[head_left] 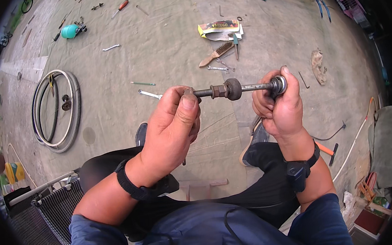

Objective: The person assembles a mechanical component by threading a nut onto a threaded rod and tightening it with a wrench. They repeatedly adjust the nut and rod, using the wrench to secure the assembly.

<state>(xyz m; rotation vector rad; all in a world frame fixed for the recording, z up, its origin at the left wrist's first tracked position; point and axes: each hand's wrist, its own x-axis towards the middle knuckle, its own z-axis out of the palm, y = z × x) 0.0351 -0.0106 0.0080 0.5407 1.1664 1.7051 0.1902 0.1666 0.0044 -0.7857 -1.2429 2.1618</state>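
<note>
Axle, a greasy metal rod, lies level between two bare hands, raised above a pale ground sheet. The left hand is closed, pinching its threaded left end between thumb and forefinger; that tip is covered, and the other fingers curl mostly out of sight. A small dark shape pokes out below this hand, too obscured to identify. Along the rod sit a rusty nut and, touching it, a dark round collar. The right hand curls around the other end, thumb upright beside a shiny ringed part; whether the rod passes right through it cannot be told, and the palm is hidden.

Just beyond the left hand, a wrench shows only partly. Farther ahead are a wooden wire brush and a yellow packet. Bicycle rims and tyres overlap at far left. The right forearm partly covers an orange-handled tool. At lower left, a mesh chair runs into the lens's black rim, which swallows every corner.
</note>
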